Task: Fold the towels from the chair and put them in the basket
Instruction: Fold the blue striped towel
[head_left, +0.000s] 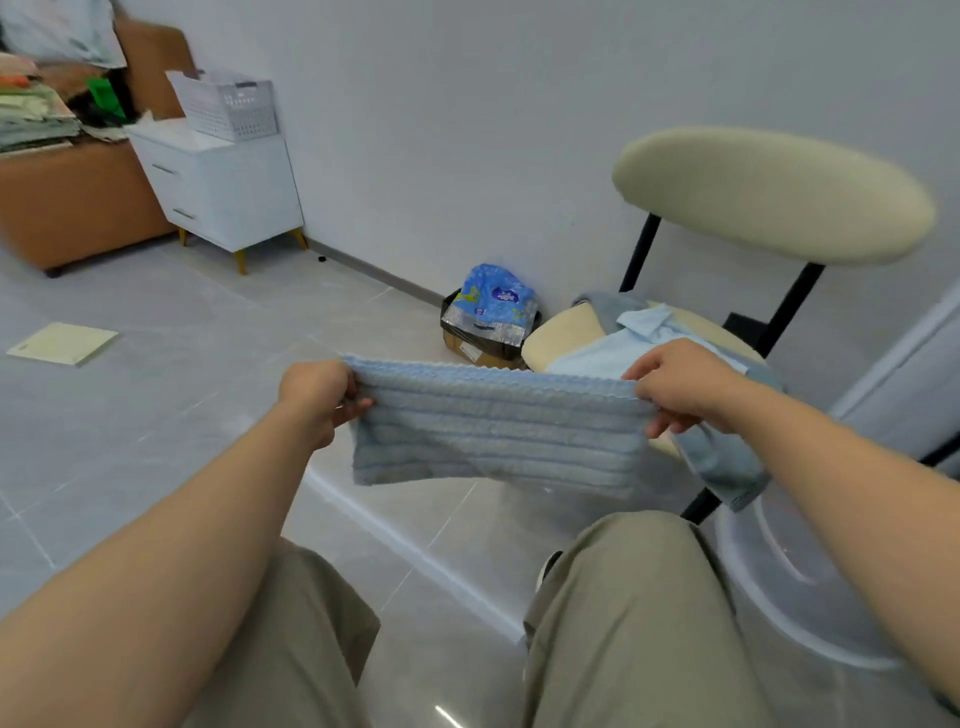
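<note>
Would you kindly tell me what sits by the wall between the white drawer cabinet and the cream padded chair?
In the head view, an open brown cardboard box holding a blue printed plastic pack stands there.

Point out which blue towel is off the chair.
The ribbed towel, stretched between left hand and right hand; the other towels lie on the chair.

Towel (498, 431) before the chair (769, 197), more towels (608, 348) on its seat, perhaps a basket (810, 582) beneath at right.
</note>
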